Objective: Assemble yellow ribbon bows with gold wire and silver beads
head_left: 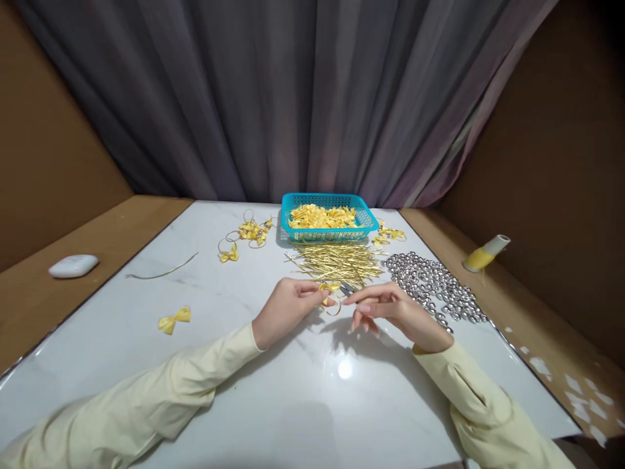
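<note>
My left hand is closed in a pinch on a yellow ribbon bow with a thin gold wire loop hanging below it. Close by on the right is my right hand, its index finger stretched toward the bow and its other fingers loosely bent apart. I see nothing held in it. Just behind its index fingertip shows a small dark metal tool, partly hidden, whose kind I cannot make out. Beyond both hands lies a pile of gold wire ties. A single yellow bow rests at the left.
A blue basket of yellow bows stands at the back, with looped bows left of it and more right. Silver rings or beads spread rightward. A bent wire, white case and yellow spool lie outward.
</note>
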A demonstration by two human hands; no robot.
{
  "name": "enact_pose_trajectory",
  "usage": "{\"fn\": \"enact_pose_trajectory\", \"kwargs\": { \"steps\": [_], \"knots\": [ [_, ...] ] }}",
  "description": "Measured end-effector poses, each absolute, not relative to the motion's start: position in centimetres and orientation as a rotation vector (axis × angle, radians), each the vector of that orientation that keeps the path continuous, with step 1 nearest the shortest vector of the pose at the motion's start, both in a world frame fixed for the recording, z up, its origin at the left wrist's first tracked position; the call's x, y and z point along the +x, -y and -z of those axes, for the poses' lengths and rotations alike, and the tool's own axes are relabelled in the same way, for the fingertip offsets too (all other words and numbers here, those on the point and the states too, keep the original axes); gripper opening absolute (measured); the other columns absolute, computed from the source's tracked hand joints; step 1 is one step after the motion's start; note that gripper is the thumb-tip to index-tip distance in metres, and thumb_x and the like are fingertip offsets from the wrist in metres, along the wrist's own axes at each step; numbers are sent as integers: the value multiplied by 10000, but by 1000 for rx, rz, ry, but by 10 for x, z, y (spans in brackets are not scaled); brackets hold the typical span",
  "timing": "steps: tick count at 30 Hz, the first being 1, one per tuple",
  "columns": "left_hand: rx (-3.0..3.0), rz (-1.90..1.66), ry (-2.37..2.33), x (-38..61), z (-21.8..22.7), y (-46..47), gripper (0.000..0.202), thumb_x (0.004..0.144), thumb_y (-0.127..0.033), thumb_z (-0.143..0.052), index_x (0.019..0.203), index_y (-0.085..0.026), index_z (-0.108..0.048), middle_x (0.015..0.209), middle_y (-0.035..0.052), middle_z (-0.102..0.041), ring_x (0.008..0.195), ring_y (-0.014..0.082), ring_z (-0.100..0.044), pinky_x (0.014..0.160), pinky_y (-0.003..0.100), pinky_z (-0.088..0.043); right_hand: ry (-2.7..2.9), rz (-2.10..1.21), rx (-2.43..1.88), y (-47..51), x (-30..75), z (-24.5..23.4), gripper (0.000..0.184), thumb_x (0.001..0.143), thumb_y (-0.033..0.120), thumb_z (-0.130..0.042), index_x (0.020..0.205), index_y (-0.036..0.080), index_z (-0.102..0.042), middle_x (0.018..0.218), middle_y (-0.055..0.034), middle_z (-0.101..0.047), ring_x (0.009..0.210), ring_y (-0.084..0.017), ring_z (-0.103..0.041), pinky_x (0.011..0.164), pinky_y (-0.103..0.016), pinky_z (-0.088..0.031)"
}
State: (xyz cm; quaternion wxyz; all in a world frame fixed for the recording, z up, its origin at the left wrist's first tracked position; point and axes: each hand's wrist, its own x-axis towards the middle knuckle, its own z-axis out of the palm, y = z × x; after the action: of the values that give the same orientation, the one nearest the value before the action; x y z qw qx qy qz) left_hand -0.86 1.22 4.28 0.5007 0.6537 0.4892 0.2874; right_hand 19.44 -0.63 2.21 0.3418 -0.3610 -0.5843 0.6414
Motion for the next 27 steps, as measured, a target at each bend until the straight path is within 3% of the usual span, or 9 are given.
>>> {"fn": "enact_pose_trajectory", "kwargs": {
  "steps": [7, 13, 19, 24, 27],
  "knots": [
    [1663, -730, -1177, -10, -40, -12, 274, 743, -353, -526, 671, -126, -660, 505, -35, -464, 463, 77, -308, 435, 203, -203, 1452, -1722, -888, 5, 190, -20, 239, 787, 297, -550, 933, 139, -655, 846, -93, -682, 651, -139, -606, 667, -319, -486],
    [1591, -705, -1105, -10, -45, -12, 253, 748, -333, -543, 657, -124, -653, 636, 4, -617, 544, 95, -443, 511, 203, -309, 1424, -1701, -843, 4, 191, -21, 218, 792, 292, -556, 897, 134, -663, 891, -102, -679, 658, -138, -610, 651, -309, -488],
    [1480, -654, -1039, -10, -48, -10, 241, 767, -308, -534, 717, -117, -672, 761, 57, -677, 703, 137, -556, 644, 223, -375, 1588, -1720, -884, 9, 191, -25, 214, 798, 333, -553, 763, 135, -628, 697, -47, -669, 578, -108, -578, 609, -267, -457],
    [1336, -597, -939, -7, -51, -8, 173, 759, -240, -537, 747, -107, -648, 803, 85, -688, 798, 177, -612, 749, 268, -408, 1558, -1647, -822, 10, 189, -25, 187, 807, 325, -549, 718, 163, -576, 560, 19, -567, 492, -84, -510, 551, -240, -422],
    [1279, -557, -899, -8, -50, -8, 160, 747, -238, -550, 758, -108, -642, 808, 85, -692, 800, 182, -623, 772, 286, -420, 1488, -1530, -789, 10, 187, -25, 187, 786, 331, -574, 681, 176, -580, 667, 0, -542, 589, -98, -504, 566, -243, -415]
  ]
}}
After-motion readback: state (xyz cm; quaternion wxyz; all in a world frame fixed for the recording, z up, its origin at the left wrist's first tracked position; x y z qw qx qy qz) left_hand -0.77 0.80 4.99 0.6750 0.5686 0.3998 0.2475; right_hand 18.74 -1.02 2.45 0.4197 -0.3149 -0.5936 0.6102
